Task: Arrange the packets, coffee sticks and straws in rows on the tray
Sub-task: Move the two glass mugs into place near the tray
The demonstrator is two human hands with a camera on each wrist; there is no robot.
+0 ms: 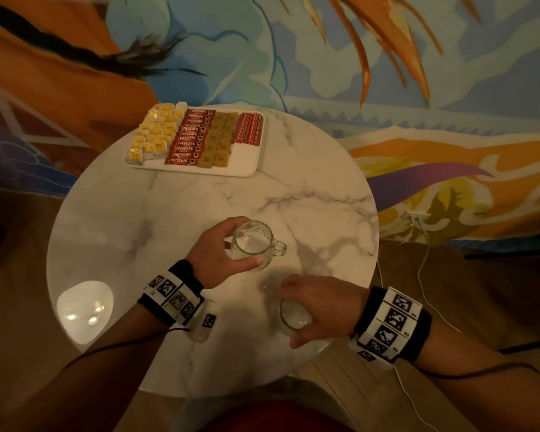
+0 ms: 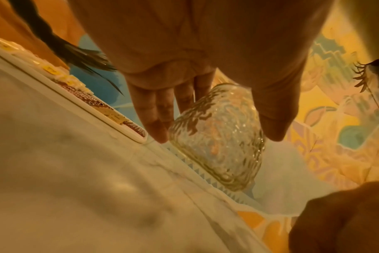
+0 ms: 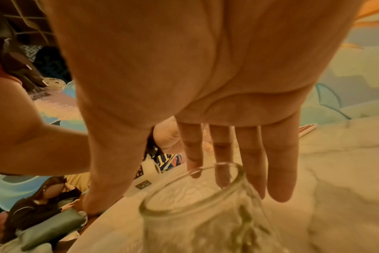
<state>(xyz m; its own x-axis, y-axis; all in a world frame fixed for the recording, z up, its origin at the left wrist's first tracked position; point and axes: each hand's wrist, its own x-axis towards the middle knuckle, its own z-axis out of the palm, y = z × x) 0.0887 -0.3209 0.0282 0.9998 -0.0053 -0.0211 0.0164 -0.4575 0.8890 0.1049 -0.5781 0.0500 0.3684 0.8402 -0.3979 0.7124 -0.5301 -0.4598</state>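
At the table's far left a white tray (image 1: 243, 160) holds four rows: yellow packets (image 1: 156, 132), red coffee sticks (image 1: 190, 135), brown packets (image 1: 219, 138) and red straws (image 1: 248, 127). My left hand (image 1: 243, 243) grips a clear textured glass mug (image 1: 264, 247) from above near the table's middle, its handle pointing right. In the left wrist view fingers and thumb of the left hand (image 2: 216, 135) clasp the mug (image 2: 218, 157), with the tray (image 2: 110, 119) beyond. My right hand (image 1: 293, 313) grips a second clear glass (image 1: 290, 322) near the front right edge. The right hand (image 3: 184, 202) reaches round that glass (image 3: 206, 222).
The round marble table (image 1: 200, 207) drops off close to the right hand. A bright lamp reflection (image 1: 85, 310) lies at its front left. White cables (image 1: 418, 275) trail on the floor to the right. A painted wall (image 1: 356, 57) stands behind the table.
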